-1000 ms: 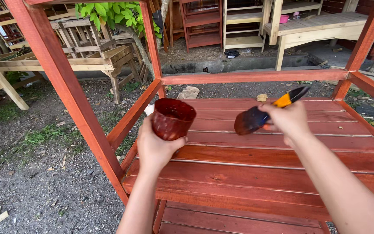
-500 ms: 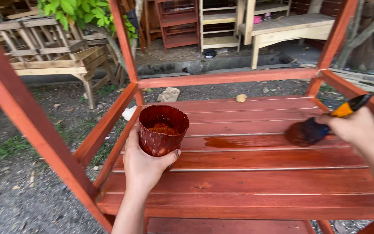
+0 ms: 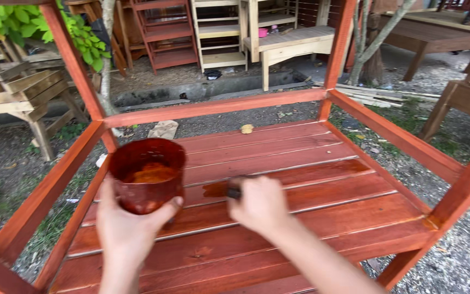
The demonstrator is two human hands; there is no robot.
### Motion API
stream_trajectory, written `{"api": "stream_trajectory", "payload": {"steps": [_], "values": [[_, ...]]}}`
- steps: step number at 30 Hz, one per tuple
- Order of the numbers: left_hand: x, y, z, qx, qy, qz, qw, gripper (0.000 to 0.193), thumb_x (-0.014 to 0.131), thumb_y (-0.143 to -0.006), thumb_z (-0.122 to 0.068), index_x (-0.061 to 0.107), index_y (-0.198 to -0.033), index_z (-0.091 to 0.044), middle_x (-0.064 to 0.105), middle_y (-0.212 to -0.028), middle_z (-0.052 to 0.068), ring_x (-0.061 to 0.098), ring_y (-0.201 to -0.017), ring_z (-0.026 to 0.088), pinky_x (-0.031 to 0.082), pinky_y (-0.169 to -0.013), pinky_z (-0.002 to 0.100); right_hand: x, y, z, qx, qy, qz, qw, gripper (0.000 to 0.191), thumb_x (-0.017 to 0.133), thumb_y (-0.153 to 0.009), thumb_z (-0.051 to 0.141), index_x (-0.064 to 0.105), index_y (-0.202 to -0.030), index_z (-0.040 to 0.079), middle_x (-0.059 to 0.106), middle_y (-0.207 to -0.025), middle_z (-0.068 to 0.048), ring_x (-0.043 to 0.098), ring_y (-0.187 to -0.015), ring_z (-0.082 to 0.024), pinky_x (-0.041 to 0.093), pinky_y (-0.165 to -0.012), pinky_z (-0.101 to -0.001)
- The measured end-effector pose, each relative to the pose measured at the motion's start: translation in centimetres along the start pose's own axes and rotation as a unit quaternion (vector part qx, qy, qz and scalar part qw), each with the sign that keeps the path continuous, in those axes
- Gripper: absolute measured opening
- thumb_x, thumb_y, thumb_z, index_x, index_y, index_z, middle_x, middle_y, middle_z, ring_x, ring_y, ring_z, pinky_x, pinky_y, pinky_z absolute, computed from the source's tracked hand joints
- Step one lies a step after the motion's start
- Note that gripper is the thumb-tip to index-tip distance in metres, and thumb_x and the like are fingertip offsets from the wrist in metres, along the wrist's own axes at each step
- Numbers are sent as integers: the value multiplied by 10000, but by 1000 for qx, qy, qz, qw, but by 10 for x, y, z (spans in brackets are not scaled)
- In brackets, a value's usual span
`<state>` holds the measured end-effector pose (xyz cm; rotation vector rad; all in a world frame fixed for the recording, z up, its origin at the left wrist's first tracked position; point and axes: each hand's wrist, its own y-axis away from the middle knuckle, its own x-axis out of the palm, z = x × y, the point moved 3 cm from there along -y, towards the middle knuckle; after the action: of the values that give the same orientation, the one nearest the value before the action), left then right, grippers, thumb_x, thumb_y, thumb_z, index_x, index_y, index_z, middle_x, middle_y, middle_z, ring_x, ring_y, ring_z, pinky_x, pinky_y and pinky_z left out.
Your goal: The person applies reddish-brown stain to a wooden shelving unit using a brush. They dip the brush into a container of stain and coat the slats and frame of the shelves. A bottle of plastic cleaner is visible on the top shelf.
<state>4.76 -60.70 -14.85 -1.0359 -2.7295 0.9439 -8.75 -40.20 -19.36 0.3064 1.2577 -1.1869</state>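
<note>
Left hand [image 3: 129, 226] cups stain-filled cup [image 3: 147, 174] upright, near left, close to work. Right hand [image 3: 259, 206] grips brush [image 3: 234, 191], bristles pressed on red slatted shelf [image 3: 311, 163] mid-board.

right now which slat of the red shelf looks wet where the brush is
The fourth red-stained wooden slat from the far rail: it alone carries a dark glossy patch, left of the right hand.
</note>
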Motion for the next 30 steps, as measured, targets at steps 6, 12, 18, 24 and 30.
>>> {"api": "stream_trajectory", "payload": {"steps": [6,12,18,24,30], "values": [[-4,-3,-12,22,17,-2,1000,798,923,-620,-106,535,-1308,6,685,-1234,115,698,-1086,199,593,-879,341,-24,-21,-72,124,-252,-95,955,233,857,-765,216,793,-950,90,802,-871,-55,745,-774,-161,594,-733,-352],[8,5,-14,-5,35,26,999,818,924,-590,-111,529,-1299,-7,694,-1209,108,712,-1065,189,607,-849,333,-141,21,-198,174,143,-190,955,242,815,-825,342,829,-1000,177,762,-789,-138,740,-734,-319,606,-708,-439],[31,19,-24,18,51,46,997,786,938,-576,-121,555,-1251,-1,724,-1159,113,724,-1033,190,599,-841,322,-56,34,-124,47,75,-157,984,279,751,-800,273,812,-1069,227,774,-832,-123,752,-630,-286,615,-657,-399],[41,18,-28,-22,37,62,997,767,954,-566,-125,569,-1220,-10,735,-1131,108,735,-1007,190,605,-824,329,-81,48,-121,67,-82,-19,994,340,805,-784,242,811,-1121,282,825,-873,-68,783,-721,-178,593,-691,-323],[18,16,-27,-23,42,45,998,788,925,-577,-125,547,-1258,-7,714,-1177,109,724,-1037,192,609,-839,334,-145,53,-166,205,83,-60,973,281,788,-862,318,801,-1142,287,808,-845,-92,765,-717,-179,602,-720,-319]]}}
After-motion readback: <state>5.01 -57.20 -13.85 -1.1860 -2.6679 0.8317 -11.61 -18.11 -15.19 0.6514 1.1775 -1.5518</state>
